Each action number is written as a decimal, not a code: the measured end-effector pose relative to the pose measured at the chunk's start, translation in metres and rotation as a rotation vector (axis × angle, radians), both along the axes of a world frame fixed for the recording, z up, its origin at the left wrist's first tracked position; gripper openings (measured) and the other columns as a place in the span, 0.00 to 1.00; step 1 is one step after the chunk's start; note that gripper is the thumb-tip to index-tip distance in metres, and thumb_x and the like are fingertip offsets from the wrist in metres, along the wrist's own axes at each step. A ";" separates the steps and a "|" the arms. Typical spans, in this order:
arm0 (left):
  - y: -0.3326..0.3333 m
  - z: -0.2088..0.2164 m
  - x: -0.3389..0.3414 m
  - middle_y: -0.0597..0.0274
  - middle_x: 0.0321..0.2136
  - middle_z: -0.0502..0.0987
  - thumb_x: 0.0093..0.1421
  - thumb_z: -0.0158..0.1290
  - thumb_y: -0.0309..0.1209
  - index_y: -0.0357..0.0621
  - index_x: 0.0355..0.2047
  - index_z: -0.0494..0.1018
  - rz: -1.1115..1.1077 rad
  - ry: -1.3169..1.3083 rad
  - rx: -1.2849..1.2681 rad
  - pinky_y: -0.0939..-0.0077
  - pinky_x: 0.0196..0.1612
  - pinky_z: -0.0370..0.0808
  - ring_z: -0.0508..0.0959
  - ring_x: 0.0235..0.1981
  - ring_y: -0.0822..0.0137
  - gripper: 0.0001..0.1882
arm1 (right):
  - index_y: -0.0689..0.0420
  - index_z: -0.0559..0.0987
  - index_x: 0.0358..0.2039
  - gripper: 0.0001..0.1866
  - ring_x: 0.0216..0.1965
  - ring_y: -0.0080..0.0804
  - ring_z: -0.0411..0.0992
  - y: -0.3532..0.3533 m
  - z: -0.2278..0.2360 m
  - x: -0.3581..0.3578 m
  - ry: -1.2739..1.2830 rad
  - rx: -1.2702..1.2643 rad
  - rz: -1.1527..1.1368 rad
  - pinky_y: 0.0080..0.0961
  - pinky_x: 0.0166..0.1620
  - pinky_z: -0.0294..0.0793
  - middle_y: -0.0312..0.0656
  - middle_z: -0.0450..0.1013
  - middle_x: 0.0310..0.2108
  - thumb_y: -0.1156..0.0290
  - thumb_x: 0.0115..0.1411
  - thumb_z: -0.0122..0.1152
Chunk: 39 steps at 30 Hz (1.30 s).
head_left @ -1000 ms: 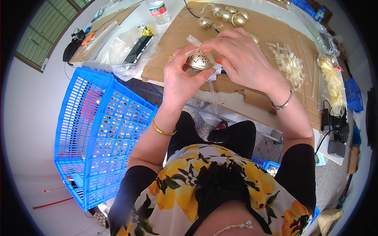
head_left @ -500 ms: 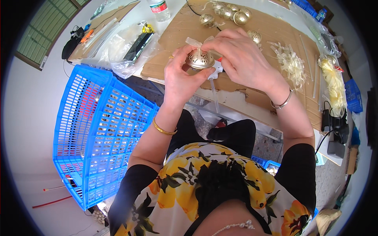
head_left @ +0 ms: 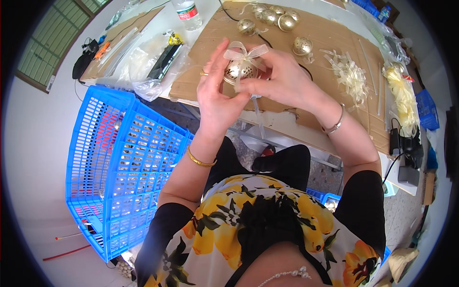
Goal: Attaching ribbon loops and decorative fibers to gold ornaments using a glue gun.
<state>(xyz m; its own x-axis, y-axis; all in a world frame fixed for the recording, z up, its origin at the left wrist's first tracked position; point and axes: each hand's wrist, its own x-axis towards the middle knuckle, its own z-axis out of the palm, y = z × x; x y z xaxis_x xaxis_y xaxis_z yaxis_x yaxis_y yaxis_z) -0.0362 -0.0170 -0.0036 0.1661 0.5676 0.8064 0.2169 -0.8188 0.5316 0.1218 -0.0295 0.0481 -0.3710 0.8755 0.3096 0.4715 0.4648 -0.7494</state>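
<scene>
Between my two hands, above the front edge of the table, is a gold openwork ball ornament with a sheer cream ribbon bow standing on its top. My left hand curves round the ornament's left side, thumb below it. My right hand closes in from the right, thumb and fingers at the ornament's side beside the bow. Just beneath, a clear stick hangs past the table edge; whatever it comes from is mostly hidden by my hands.
Several gold ball ornaments lie on the cardboard at the back. A pile of cream ribbon bows and a yellowish ribbon bundle are to the right. Left are a water bottle, plastic bags and a tall blue crate.
My right hand has come down from the ribbon on top to the ornament's right side. The bow, partly covered before, now shows fully with its loops spread.
</scene>
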 end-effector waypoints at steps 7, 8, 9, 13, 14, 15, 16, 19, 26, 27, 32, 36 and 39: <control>-0.004 0.011 0.005 0.54 0.58 0.57 0.41 0.61 0.20 0.42 0.53 0.62 -0.022 0.013 -0.123 0.69 0.49 0.70 0.63 0.55 0.60 0.36 | 0.63 0.71 0.43 0.26 0.38 0.28 0.71 -0.011 0.028 0.040 -0.114 0.314 -0.260 0.22 0.41 0.72 0.44 0.73 0.37 0.68 0.43 0.66; -0.001 0.007 -0.005 0.55 0.58 0.57 0.43 0.60 0.19 0.43 0.53 0.63 -0.051 -0.020 -0.108 0.69 0.49 0.70 0.63 0.55 0.61 0.34 | 0.63 0.72 0.42 0.23 0.39 0.28 0.71 -0.016 0.042 0.051 -0.173 0.290 -0.312 0.22 0.42 0.72 0.45 0.72 0.38 0.69 0.45 0.65; 0.000 0.004 -0.010 0.55 0.56 0.60 0.47 0.56 0.18 0.42 0.51 0.65 -0.096 -0.175 -0.220 0.69 0.49 0.70 0.65 0.54 0.61 0.29 | 0.64 0.72 0.41 0.21 0.35 0.28 0.72 -0.033 0.069 0.059 -0.179 0.299 -0.406 0.23 0.39 0.71 0.45 0.73 0.35 0.72 0.45 0.63; 0.021 -0.005 -0.008 0.49 0.34 0.74 0.57 0.48 0.22 0.32 0.30 0.71 -0.226 -0.603 -0.433 0.64 0.45 0.74 0.75 0.39 0.61 0.04 | 0.63 0.71 0.41 0.22 0.37 0.25 0.70 -0.104 0.081 0.146 -0.006 0.580 -0.663 0.22 0.43 0.68 0.39 0.72 0.33 0.72 0.45 0.63; 0.030 -0.011 -0.013 0.51 0.30 0.75 0.58 0.47 0.24 0.33 0.29 0.70 -0.295 -0.623 -0.478 0.64 0.44 0.74 0.76 0.36 0.61 0.06 | 0.63 0.71 0.41 0.21 0.38 0.26 0.69 -0.124 0.075 0.161 0.186 0.584 -0.729 0.22 0.44 0.67 0.38 0.72 0.32 0.71 0.46 0.63; 0.039 -0.017 -0.021 0.52 0.28 0.75 0.59 0.45 0.26 0.33 0.28 0.71 -0.306 -0.600 -0.501 0.63 0.44 0.74 0.76 0.34 0.62 0.08 | 0.62 0.71 0.40 0.18 0.37 0.25 0.69 -0.144 0.066 0.180 0.184 0.648 -0.777 0.21 0.43 0.68 0.37 0.71 0.31 0.70 0.49 0.61; 0.048 -0.025 -0.027 0.53 0.26 0.74 0.59 0.44 0.28 0.34 0.27 0.71 -0.325 -0.576 -0.532 0.62 0.44 0.74 0.76 0.33 0.62 0.09 | 0.62 0.72 0.39 0.15 0.36 0.24 0.69 -0.171 0.055 0.203 0.173 0.708 -0.832 0.20 0.42 0.68 0.36 0.71 0.29 0.70 0.52 0.59; 0.067 -0.040 -0.034 0.59 0.19 0.69 0.59 0.42 0.29 0.37 0.18 0.66 -0.305 -0.584 -0.591 0.58 0.44 0.73 0.71 0.25 0.66 0.13 | 0.64 0.73 0.37 0.13 0.37 0.30 0.72 -0.287 -0.007 0.281 0.261 0.752 -1.270 0.23 0.40 0.72 0.42 0.73 0.36 0.71 0.53 0.57; 0.089 -0.058 -0.037 0.62 0.15 0.61 0.58 0.43 0.27 0.37 0.15 0.62 -0.210 -0.645 -0.698 0.54 0.42 0.75 0.63 0.19 0.68 0.14 | 0.58 0.77 0.30 0.17 0.23 0.20 0.66 -0.487 -0.227 0.274 0.519 0.126 -2.224 0.18 0.24 0.64 0.33 0.70 0.24 0.58 0.46 0.66; 0.082 -0.044 -0.034 0.60 0.16 0.63 0.58 0.44 0.27 0.35 0.17 0.64 -0.128 -0.629 -0.655 0.56 0.42 0.75 0.65 0.20 0.67 0.12 | 0.58 0.77 0.30 0.19 0.22 0.20 0.65 -0.501 -0.257 0.270 0.664 -0.044 -2.286 0.19 0.22 0.63 0.33 0.70 0.24 0.57 0.44 0.68; 0.086 -0.061 -0.039 0.56 0.24 0.71 0.56 0.48 0.25 0.35 0.25 0.70 -0.015 -0.510 -0.567 0.66 0.34 0.76 0.72 0.28 0.64 0.06 | 0.56 0.76 0.33 0.21 0.27 0.30 0.64 -0.600 -0.328 0.298 0.697 -0.426 -2.437 0.33 0.29 0.70 0.36 0.68 0.27 0.55 0.44 0.67; 0.080 -0.061 -0.034 0.60 0.23 0.73 0.56 0.50 0.23 0.40 0.25 0.71 -0.129 -0.626 -0.587 0.69 0.32 0.76 0.73 0.25 0.69 0.03 | 0.58 0.75 0.30 0.13 0.26 0.27 0.66 -0.533 -0.284 0.357 0.195 -0.106 -2.151 0.26 0.27 0.70 0.36 0.69 0.26 0.62 0.50 0.59; 0.067 -0.055 -0.022 0.60 0.23 0.73 0.55 0.51 0.22 0.39 0.24 0.71 -0.121 -0.637 -0.568 0.71 0.33 0.76 0.73 0.24 0.71 0.03 | 0.61 0.73 0.27 0.08 0.26 0.24 0.69 -0.538 -0.229 0.429 -0.306 0.316 -1.936 0.19 0.26 0.71 0.37 0.69 0.24 0.69 0.56 0.50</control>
